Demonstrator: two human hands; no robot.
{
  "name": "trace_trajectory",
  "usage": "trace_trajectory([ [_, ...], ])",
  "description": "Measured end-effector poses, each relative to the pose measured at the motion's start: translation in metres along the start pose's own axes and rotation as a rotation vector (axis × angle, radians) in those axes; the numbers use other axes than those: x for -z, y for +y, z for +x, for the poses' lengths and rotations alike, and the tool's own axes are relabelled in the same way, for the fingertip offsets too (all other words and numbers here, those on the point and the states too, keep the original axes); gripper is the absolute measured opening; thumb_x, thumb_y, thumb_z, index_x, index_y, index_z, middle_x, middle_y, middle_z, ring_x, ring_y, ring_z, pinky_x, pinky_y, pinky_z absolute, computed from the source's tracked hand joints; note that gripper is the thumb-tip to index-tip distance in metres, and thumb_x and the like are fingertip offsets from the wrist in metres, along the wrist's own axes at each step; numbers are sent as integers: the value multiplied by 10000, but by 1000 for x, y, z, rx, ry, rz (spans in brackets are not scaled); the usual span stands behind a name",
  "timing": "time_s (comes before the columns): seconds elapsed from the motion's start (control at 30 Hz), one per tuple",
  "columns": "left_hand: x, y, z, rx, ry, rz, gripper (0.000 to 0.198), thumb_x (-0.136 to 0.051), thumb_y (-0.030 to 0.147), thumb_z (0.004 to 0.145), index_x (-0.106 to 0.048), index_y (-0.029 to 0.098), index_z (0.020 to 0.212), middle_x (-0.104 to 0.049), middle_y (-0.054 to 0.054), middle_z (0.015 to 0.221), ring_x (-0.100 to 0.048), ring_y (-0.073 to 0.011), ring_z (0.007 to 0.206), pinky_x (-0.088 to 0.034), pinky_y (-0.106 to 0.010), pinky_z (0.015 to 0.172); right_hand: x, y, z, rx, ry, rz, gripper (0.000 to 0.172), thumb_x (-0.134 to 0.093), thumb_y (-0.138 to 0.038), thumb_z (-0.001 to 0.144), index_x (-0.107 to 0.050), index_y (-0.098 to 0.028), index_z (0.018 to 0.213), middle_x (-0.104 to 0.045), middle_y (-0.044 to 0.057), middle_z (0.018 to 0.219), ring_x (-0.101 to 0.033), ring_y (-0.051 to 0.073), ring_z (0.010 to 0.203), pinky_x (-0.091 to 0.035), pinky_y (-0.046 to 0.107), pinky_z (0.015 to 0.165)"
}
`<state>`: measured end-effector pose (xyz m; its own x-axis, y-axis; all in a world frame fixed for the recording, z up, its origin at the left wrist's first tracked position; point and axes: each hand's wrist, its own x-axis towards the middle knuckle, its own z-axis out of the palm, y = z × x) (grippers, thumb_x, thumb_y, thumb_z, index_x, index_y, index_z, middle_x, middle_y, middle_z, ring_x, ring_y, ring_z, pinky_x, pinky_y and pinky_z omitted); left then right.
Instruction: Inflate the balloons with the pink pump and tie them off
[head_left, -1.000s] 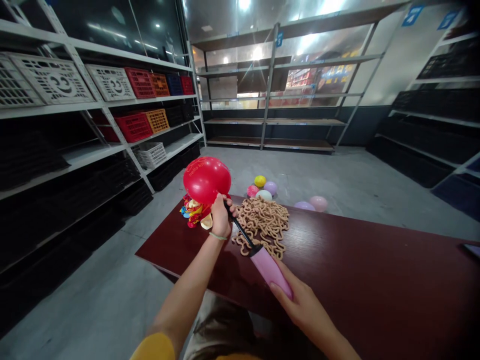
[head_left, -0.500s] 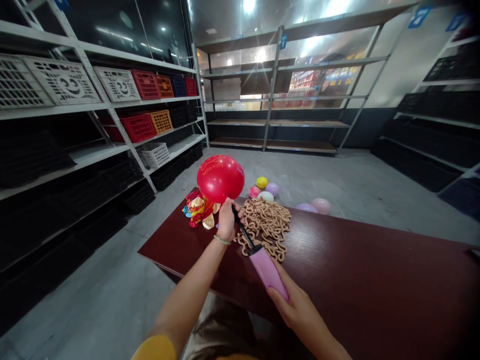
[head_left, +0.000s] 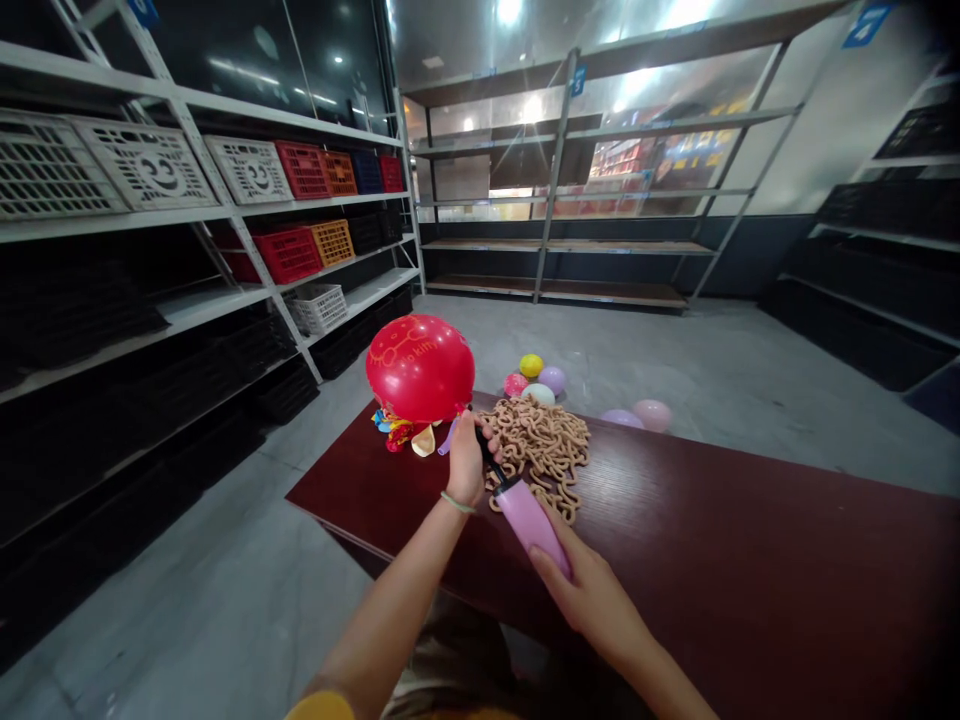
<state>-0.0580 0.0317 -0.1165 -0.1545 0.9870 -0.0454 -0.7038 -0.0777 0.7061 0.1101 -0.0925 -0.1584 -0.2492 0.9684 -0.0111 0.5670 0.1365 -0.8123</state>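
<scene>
My left hand [head_left: 468,462] is closed round the black nozzle end of a balloon pump, at the neck of a red balloon [head_left: 420,368] with printed lettering. The balloon is inflated and leans left over the table. My right hand [head_left: 581,578] grips the pink barrel of the hand pump [head_left: 531,518]. A short length of black rod [head_left: 499,472] shows between my two hands. Partly hidden under the balloon lies a pile of uninflated balloons [head_left: 401,432]. Just beyond the pump is a heap of tan, curly cord-like pieces [head_left: 544,440].
The dark red table [head_left: 697,540] stretches to the right. Behind it on the floor are several small inflated balloons [head_left: 553,379], with a pink balloon [head_left: 652,415] farther right. Shelves with coloured crates [head_left: 285,254] stand left; a metal rack [head_left: 544,230] is at the back.
The red balloon looks larger and has swung left, covering more of the balloon pile. My hands are closer together and less of the black rod shows. The view has shifted slightly.
</scene>
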Motion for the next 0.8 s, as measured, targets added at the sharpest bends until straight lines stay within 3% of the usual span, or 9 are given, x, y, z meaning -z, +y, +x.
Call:
trace_trajectory([
  [0.17,-2,3,-8,14,-13,24,330,-607,470,890,-437,203,797,-440,59,616,-399,-57,416,-332,-158,377,-10,-6,7,53,43,3,682,-482,-470,964,-258,-275,1579,-415,71,1564,-406,260,1431,-355,461,1166],
  [0.3,-2,20,7,-51,5,24,305,-572,460,915,-442,207,806,-428,61,608,-395,-65,409,-312,-170,358,-8,6,-10,72,9,-8,701,-491,-444,966,-212,-285,1589,-361,54,1592,-364,247,1452,-338,452,1178],
  [0.53,0,40,33,-66,12,-19,324,-606,476,893,-436,212,816,-406,67,623,-381,-58,429,-300,-173,377,4,19,-36,64,1,-31,656,-520,-437,960,-300,-308,1564,-399,26,1570,-401,262,1433,-342,462,1180],
  [0.8,-5,14,9,-46,43,-8,318,-575,477,909,-422,215,814,-412,69,612,-379,-60,416,-286,-170,368,4,8,-6,23,1,-57,654,-479,-484,968,-303,-284,1565,-450,53,1537,-454,269,1395,-404,444,1135],
])
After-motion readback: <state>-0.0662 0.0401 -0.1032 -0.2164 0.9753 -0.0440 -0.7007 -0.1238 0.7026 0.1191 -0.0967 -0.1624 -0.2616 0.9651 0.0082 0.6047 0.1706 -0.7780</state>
